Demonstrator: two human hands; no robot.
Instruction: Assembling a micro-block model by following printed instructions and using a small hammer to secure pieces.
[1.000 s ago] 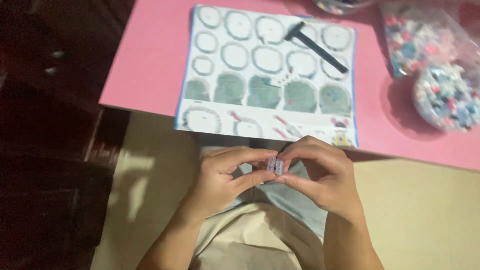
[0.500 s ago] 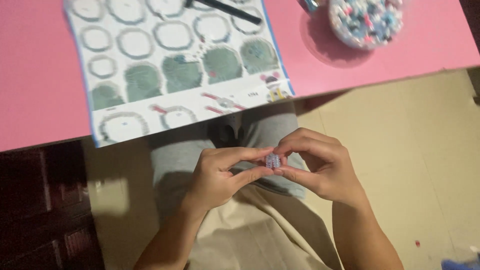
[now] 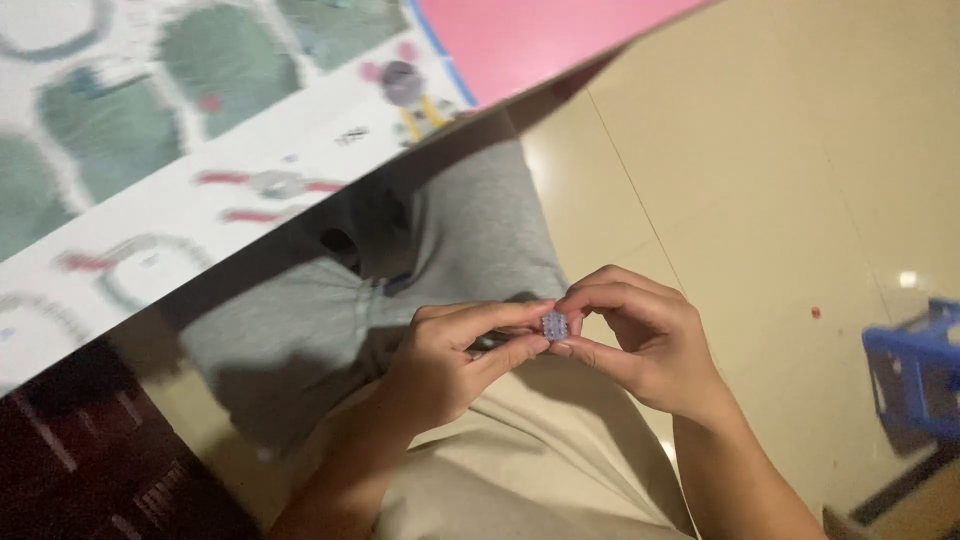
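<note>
Pinching a tiny pale-blue bead piece [image 3: 555, 325] between thumb and forefinger of left hand [image 3: 440, 365] and right hand [image 3: 650, 345], fingertips meeting over grey-trousered lap [image 3: 470, 250]. Beyond: printed pattern sheet [image 3: 150, 150] on pink table [image 3: 530, 35], blue crate [image 3: 915, 370] on tiled floor [image 3: 760, 180].

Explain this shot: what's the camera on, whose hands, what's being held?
There is no machine here. One camera sits on a person's head and looks down at their lap. The left hand and right hand meet over grey shorts and pinch a small pale bead piece between the fingertips. It is too small to make out in detail. Above is the edge of a pink table with a printed sheet of ring and circle pictures lying on it. A blue crate stands on the tiled floor at the right.
</note>
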